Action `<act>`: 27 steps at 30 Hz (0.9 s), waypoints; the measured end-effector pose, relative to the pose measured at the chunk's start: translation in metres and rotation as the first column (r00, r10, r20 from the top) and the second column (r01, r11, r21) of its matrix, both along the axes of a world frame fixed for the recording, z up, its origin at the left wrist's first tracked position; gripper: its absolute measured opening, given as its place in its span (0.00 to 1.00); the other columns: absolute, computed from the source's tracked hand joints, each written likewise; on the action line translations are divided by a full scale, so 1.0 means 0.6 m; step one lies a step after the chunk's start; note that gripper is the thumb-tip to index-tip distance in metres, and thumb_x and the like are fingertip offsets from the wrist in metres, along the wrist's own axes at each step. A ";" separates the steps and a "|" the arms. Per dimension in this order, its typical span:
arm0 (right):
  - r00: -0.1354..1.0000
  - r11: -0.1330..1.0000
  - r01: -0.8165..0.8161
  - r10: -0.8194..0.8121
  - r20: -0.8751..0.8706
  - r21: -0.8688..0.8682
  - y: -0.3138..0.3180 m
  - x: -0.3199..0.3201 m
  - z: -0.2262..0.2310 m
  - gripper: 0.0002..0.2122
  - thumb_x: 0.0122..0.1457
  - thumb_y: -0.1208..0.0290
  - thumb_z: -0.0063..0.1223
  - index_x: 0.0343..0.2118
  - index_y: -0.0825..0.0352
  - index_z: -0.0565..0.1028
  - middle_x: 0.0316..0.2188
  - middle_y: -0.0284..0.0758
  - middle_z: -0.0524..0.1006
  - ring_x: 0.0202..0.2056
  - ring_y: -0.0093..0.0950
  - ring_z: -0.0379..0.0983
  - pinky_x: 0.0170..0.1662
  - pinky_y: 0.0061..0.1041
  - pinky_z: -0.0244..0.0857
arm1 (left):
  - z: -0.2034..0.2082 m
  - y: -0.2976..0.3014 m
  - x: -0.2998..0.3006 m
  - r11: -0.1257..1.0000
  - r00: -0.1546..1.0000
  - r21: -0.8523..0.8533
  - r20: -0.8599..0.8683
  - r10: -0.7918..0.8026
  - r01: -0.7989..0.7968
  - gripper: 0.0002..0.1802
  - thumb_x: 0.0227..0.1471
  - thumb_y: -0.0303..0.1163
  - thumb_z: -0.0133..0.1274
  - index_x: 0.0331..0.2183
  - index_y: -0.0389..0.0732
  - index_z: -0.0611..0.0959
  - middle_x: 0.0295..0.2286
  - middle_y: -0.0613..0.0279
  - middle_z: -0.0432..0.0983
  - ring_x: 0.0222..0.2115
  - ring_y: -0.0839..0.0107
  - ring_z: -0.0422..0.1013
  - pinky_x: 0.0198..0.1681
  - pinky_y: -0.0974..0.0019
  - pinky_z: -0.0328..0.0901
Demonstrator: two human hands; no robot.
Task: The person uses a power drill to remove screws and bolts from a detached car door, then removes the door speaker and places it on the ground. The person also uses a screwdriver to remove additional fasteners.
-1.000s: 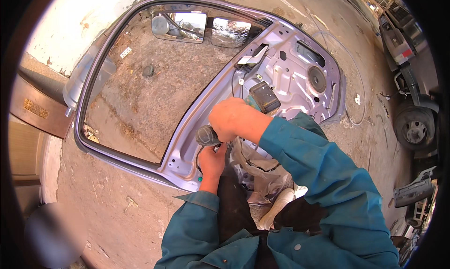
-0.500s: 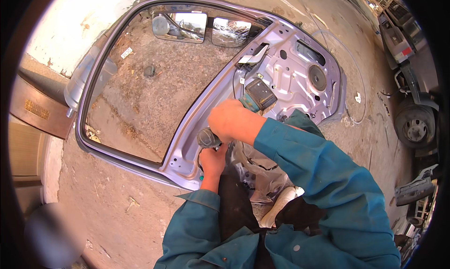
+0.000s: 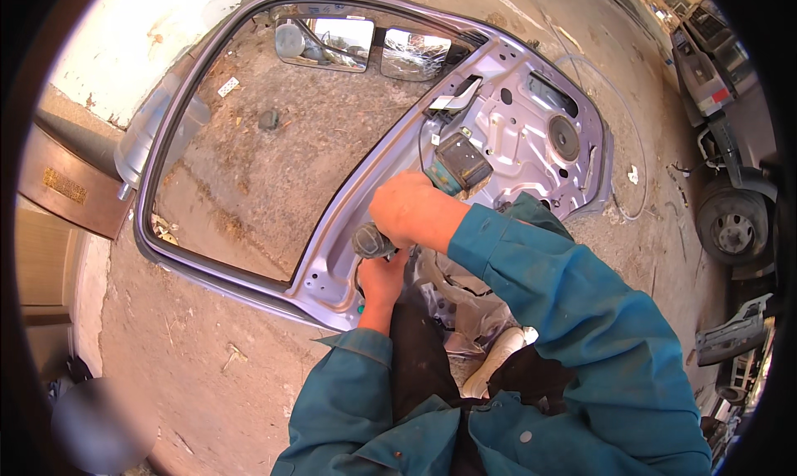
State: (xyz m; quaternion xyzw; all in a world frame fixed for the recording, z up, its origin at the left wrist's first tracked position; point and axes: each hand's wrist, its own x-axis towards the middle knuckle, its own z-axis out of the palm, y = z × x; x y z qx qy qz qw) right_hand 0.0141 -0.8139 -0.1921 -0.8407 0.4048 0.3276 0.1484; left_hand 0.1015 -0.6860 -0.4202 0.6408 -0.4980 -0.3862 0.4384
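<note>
My right hand (image 3: 411,209) is wrapped around the grip of a cordless drill (image 3: 459,165). The battery end of the drill points to the far right, and its dark rounded head (image 3: 371,240) sticks out on the left of my fist. Just below that head, close to the door's near edge, is my left hand (image 3: 382,282). It looks closed, but the drill and my right hand cover its fingertips, and what they hold is hidden. Both hands are over the inner side of a lilac vehicle door (image 3: 496,127) with its trim off. The drill's tip is out of sight.
A wing mirror pair (image 3: 336,44) shows through the door's window frame. Crumpled clear plastic sheeting (image 3: 465,297) hangs by my legs, near my shoe (image 3: 495,361). A clear plastic container (image 3: 158,136) stands by the wall. Parked at right is a vehicle with a wheel (image 3: 735,227).
The view has shifted very slightly. Both hands and the drill hold nearly the same place against the door.
</note>
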 end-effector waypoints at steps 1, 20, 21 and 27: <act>1.000 1.000 -0.002 0.002 -0.006 -0.001 0.002 0.003 0.000 0.19 0.46 0.65 0.77 0.45 0.55 0.90 0.46 0.31 0.88 0.51 0.37 0.86 0.50 0.37 0.79 | -0.003 0.000 0.001 1.000 1.000 -0.026 -0.012 0.001 -0.001 0.18 0.55 0.39 0.71 0.46 0.43 0.90 0.41 0.48 0.89 0.46 0.46 0.84 0.47 0.49 0.74; 1.000 0.999 0.007 -0.006 0.029 -0.035 0.011 -0.021 0.018 0.14 0.49 0.67 0.73 0.41 0.59 0.90 0.43 0.35 0.89 0.47 0.37 0.87 0.48 0.38 0.80 | 0.027 0.007 -0.005 0.974 0.985 0.217 0.139 -0.103 0.071 0.13 0.62 0.37 0.65 0.36 0.35 0.91 0.24 0.62 0.84 0.26 0.74 0.76 0.34 0.60 0.68; 0.999 0.999 -0.001 0.003 0.049 -0.045 0.011 -0.022 0.016 0.13 0.50 0.67 0.73 0.40 0.61 0.90 0.41 0.36 0.89 0.46 0.38 0.87 0.47 0.39 0.80 | 0.018 0.009 -0.002 0.979 0.990 0.187 0.095 -0.102 0.083 0.13 0.63 0.36 0.65 0.35 0.34 0.90 0.22 0.64 0.82 0.25 0.75 0.73 0.32 0.60 0.67; 0.998 0.999 0.009 -0.007 0.059 -0.041 0.006 -0.029 0.006 0.12 0.51 0.68 0.71 0.39 0.62 0.90 0.40 0.38 0.89 0.45 0.40 0.87 0.47 0.39 0.80 | -0.010 0.012 0.004 0.981 0.991 0.150 -0.075 -0.109 0.119 0.14 0.64 0.32 0.64 0.30 0.32 0.87 0.21 0.74 0.75 0.24 0.83 0.64 0.28 0.65 0.60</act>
